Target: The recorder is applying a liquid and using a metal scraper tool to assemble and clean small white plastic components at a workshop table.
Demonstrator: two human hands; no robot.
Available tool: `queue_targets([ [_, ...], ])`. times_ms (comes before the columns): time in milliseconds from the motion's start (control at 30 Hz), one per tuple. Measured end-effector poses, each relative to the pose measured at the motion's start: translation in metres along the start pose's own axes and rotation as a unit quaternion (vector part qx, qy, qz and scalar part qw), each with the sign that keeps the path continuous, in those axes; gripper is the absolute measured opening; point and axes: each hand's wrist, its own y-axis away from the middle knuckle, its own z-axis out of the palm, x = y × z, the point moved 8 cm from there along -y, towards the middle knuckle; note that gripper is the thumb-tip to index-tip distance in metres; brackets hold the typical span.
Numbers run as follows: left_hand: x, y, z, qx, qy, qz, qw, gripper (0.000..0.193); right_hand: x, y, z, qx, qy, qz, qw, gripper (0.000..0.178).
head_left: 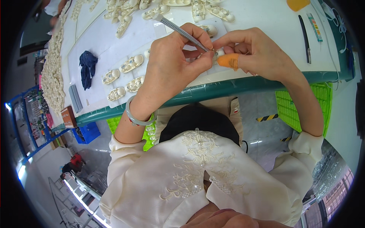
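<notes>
My left hand (176, 60), with a pale bangle (138, 116) on its wrist, grips a slim silver pen-like tool (178, 30) with a ridged handle. The tool slants down to the right, its tip beside a small cream piece (219, 53). Pinched around that piece is my right hand (258, 53), an orange finger cot (228, 60) on its thumb. Fingers cover most of the piece. Both hands meet just above the table's near edge. Left of them, several cream pod-shaped pieces with round balls (131, 64) lie in rows on a white sheet.
The white table (266, 19) has a green front edge (228, 87). More cream pieces (123, 22) lie at the back, with a long heap (53, 76) at far left. A dark blue cloth (88, 68) lies left; a black strip-like tool (305, 38) lies right. Green crates (304, 106) stand below.
</notes>
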Motion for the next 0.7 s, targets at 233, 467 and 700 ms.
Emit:
queue_targets([
  [233, 0.002, 0.0, 0.001, -0.014, -0.057, 0.004, 0.998, 0.012, 0.007, -0.003, 0.006, 0.002, -0.063, 0.051, 0.997, 0.025],
  [467, -0.006, -0.001, -0.007, -0.002, 0.015, -0.001, 1.0, 0.013, 0.004, -0.005, 0.008, 0.018, -0.058, 0.094, 0.994, 0.016],
  [700, 0.014, 0.013, -0.04, 0.043, 0.024, -0.054, 0.997, 0.023, -0.001, -0.01, 0.008, 0.018, -0.006, 0.126, 0.992, 0.017],
])
